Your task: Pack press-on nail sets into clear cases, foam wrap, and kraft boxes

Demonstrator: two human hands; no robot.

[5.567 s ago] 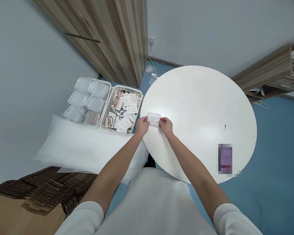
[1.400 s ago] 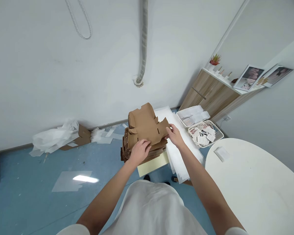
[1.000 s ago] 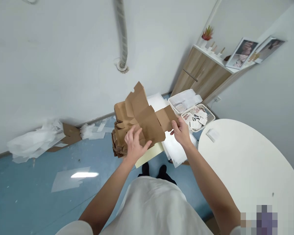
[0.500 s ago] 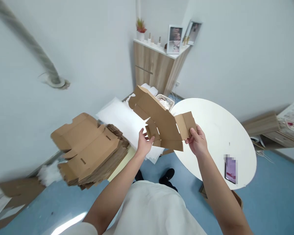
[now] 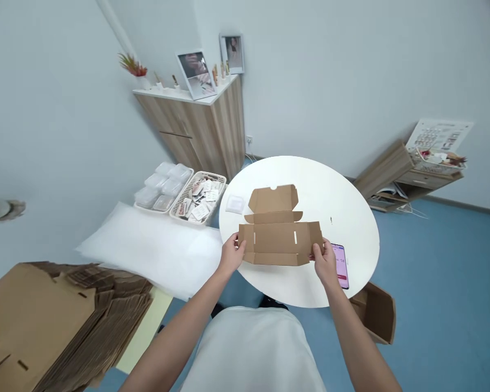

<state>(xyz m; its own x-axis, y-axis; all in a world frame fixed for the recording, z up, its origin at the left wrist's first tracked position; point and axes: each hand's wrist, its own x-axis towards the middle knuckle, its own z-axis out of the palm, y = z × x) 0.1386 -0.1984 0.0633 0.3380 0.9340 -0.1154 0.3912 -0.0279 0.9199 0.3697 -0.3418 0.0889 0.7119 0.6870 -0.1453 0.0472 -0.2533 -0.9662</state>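
A flat brown cardboard box blank (image 5: 277, 231) is spread out over the near side of the round white table (image 5: 347, 207). My left hand (image 5: 231, 255) pinches its left end flap. My right hand (image 5: 323, 263) pinches its right end flap. The lid panel of the blank points away from me toward the table's middle. A small white packet (image 5: 234, 203) lies on the table just beyond the blank, to the left. A phone (image 5: 340, 264) lies on the table under my right hand.
A tall stack of flat cardboard blanks (image 5: 57, 321) sits at lower left. White foam sheets (image 5: 151, 253) lie left of the table, with a basket of cards (image 5: 198, 197) and a tray of clear plastic boxes (image 5: 161, 185) behind. An open cardboard box (image 5: 375, 310) stands on the blue floor.
I lifted one blank off the stack, turned right toward the table, and brought it down flat over the tabletop. Both hands moved to its end flaps.
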